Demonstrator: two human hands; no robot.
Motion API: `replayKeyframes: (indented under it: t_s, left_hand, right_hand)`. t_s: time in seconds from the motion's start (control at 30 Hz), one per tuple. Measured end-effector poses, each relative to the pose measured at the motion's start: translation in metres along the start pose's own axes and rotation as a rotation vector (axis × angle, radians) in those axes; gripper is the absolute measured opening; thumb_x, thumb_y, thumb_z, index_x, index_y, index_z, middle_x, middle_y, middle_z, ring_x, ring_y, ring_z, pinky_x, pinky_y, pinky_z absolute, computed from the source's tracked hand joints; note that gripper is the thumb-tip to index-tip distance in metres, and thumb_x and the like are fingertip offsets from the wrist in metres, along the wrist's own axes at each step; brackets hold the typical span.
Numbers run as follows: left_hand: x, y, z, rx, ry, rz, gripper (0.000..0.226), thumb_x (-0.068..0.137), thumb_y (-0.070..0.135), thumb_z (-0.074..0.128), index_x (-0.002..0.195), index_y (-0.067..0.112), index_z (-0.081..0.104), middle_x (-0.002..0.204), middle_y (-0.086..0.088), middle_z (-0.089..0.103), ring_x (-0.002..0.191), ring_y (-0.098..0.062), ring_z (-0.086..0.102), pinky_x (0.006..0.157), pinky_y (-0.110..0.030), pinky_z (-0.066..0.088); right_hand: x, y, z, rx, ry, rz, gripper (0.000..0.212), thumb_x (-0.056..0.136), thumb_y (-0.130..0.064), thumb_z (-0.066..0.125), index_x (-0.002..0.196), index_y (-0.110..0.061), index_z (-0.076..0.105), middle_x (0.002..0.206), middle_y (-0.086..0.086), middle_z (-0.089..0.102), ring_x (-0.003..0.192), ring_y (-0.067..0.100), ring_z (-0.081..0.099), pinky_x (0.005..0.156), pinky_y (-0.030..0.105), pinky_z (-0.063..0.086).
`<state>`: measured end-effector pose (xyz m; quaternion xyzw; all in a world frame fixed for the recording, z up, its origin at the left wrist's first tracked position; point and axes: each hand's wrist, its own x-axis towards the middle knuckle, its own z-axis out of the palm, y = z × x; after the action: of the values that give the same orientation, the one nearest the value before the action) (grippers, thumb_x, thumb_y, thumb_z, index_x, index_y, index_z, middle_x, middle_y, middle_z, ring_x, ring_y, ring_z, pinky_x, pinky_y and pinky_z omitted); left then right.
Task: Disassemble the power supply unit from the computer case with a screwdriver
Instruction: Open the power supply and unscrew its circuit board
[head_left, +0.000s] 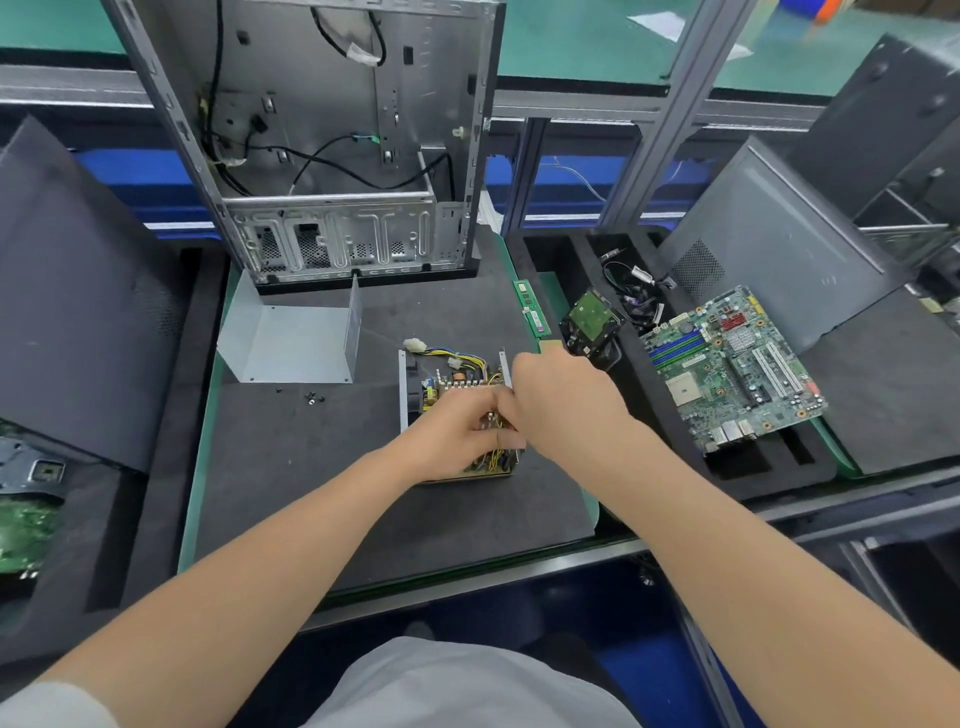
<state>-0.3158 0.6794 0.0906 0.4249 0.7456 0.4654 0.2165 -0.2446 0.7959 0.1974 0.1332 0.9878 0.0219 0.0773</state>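
Found the left hand curled down into the near end of the power supply unit, fingers closed on the wire bundle there, apparently to lift the leads clear of the circuit board and to steady the open tray against the black mat. Met it from 3 o'clock with the right hand, knuckles up and fingers tucked under over the unit's right wall, thumb touching the left hand; no telling whether closed on anything or merely curled, and made out no screwdriver anywhere. Judged the unit well past the task's main step: out of the computer case, lying flat mid-mat, lid off, board and yellow and black leads bared, a white plug trailing at its 12 o'clock end. Spotted the bent grey cover parked at 10 o'clock, well apart, and a few loose screws kept together at 9 o'clock just below it, presumably so as not to roll off or get lost. Saw the case standing upright at 12 o'clock, gutted but for some black cables, open side turned toward the worker for reach. Noted pulled parts laid out to the right on the bench: a memory stick at 1 o'clock along the mat's edge, a hard drive near it at 2 o'clock, and a motherboard at 3 o'clock on a foam tray, likely grouped for collection.
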Motion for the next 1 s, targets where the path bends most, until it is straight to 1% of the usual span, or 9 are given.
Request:
replayKeyframes:
  t_s: [0.17, 0.27, 0.37, 0.47, 0.57, 0.63, 0.73, 0.83, 1.0]
  left_hand:
    - [-0.001, -0.007, 0.000, 0.045, -0.055, -0.052, 0.019, 0.093, 0.023, 0.078, 0.091, 0.034, 0.063, 0.087, 0.031, 0.066, 0.087, 0.015, 0.059, 0.071, -0.010, 0.039]
    - [-0.003, -0.009, 0.000, 0.049, -0.061, -0.039, 0.020, 0.093, 0.022, 0.079, 0.087, 0.037, 0.068, 0.090, 0.032, 0.069, 0.086, 0.015, 0.059, 0.072, -0.009, 0.040]
    - [-0.002, -0.006, -0.001, 0.089, -0.009, -0.009, 0.009, 0.094, 0.022, 0.078, 0.103, 0.022, 0.077, 0.102, 0.012, 0.077, 0.090, -0.002, 0.065, 0.078, -0.021, 0.050]
    - [-0.002, -0.005, 0.001, 0.116, 0.032, 0.051, 0.006, 0.091, 0.012, 0.078, 0.087, 0.017, 0.078, 0.089, 0.014, 0.074, 0.076, -0.001, 0.063, 0.068, -0.024, 0.046]
    - [0.000, -0.007, 0.005, 0.211, 0.052, 0.051, 0.013, 0.089, 0.004, 0.065, 0.079, 0.011, 0.070, 0.079, -0.001, 0.072, 0.075, -0.022, 0.063, 0.064, -0.033, 0.040]
    - [0.002, -0.008, 0.004, 0.182, 0.037, 0.022, 0.011, 0.091, 0.007, 0.066, 0.087, 0.013, 0.073, 0.086, 0.007, 0.075, 0.084, -0.010, 0.066, 0.068, -0.023, 0.044]
    - [0.003, -0.007, 0.004, 0.124, 0.016, -0.014, 0.024, 0.089, 0.010, 0.079, 0.085, 0.034, 0.077, 0.087, 0.022, 0.075, 0.081, 0.005, 0.062, 0.067, -0.011, 0.041]
    - [0.004, -0.006, -0.002, 0.038, -0.002, -0.034, 0.041, 0.087, 0.014, 0.083, 0.079, 0.050, 0.066, 0.085, 0.029, 0.071, 0.084, 0.004, 0.064, 0.072, -0.012, 0.045]
    - [0.004, 0.000, -0.013, -0.091, -0.058, -0.034, 0.027, 0.084, 0.021, 0.083, 0.087, 0.045, 0.070, 0.098, 0.016, 0.075, 0.099, -0.006, 0.068, 0.091, -0.027, 0.050]
  right_hand:
    - [0.001, 0.020, -0.017, 0.108, -0.187, -0.393, 0.006, 0.093, -0.021, 0.061, 0.096, -0.024, 0.057, 0.089, -0.003, 0.047, 0.094, 0.028, 0.058, 0.077, 0.042, 0.052]
    - [0.007, 0.032, -0.026, 0.102, -0.271, -0.575, 0.023, 0.081, -0.004, 0.065, 0.080, -0.027, 0.066, 0.091, -0.010, 0.046, 0.090, 0.015, 0.049, 0.085, 0.044, 0.049]
    - [0.014, 0.033, -0.029, 0.040, -0.308, -0.685, 0.037, 0.068, 0.010, 0.062, 0.069, -0.023, 0.077, 0.099, -0.005, 0.060, 0.099, 0.015, 0.050, 0.088, 0.039, 0.048]
    - [0.012, 0.032, -0.028, 0.077, -0.310, -0.704, 0.032, 0.072, 0.007, 0.062, 0.082, -0.020, 0.076, 0.099, -0.001, 0.061, 0.100, 0.021, 0.056, 0.087, 0.038, 0.046]
    - [0.002, 0.024, -0.019, 0.093, -0.131, -0.574, 0.017, 0.088, -0.023, 0.064, 0.103, -0.016, 0.061, 0.094, 0.001, 0.055, 0.089, 0.027, 0.060, 0.076, 0.040, 0.050]
    - [-0.004, 0.015, -0.010, -0.049, 0.059, -0.294, 0.033, 0.096, -0.049, 0.053, 0.102, -0.016, 0.049, 0.090, 0.004, 0.055, 0.085, 0.034, 0.064, 0.063, 0.038, 0.045]
    - [-0.006, 0.001, -0.001, -0.106, 0.096, -0.031, 0.027, 0.103, -0.043, 0.047, 0.097, -0.016, 0.048, 0.101, 0.010, 0.064, 0.092, 0.038, 0.069, 0.063, 0.036, 0.036]
    - [0.001, 0.008, -0.004, -0.045, -0.015, -0.148, 0.023, 0.102, -0.033, 0.052, 0.115, -0.014, 0.056, 0.106, 0.012, 0.060, 0.097, 0.041, 0.066, 0.066, 0.038, 0.042]
    - [0.008, 0.032, -0.027, 0.074, -0.255, -0.468, 0.012, 0.093, -0.016, 0.068, 0.099, -0.024, 0.063, 0.101, -0.004, 0.055, 0.102, 0.021, 0.056, 0.089, 0.043, 0.051]
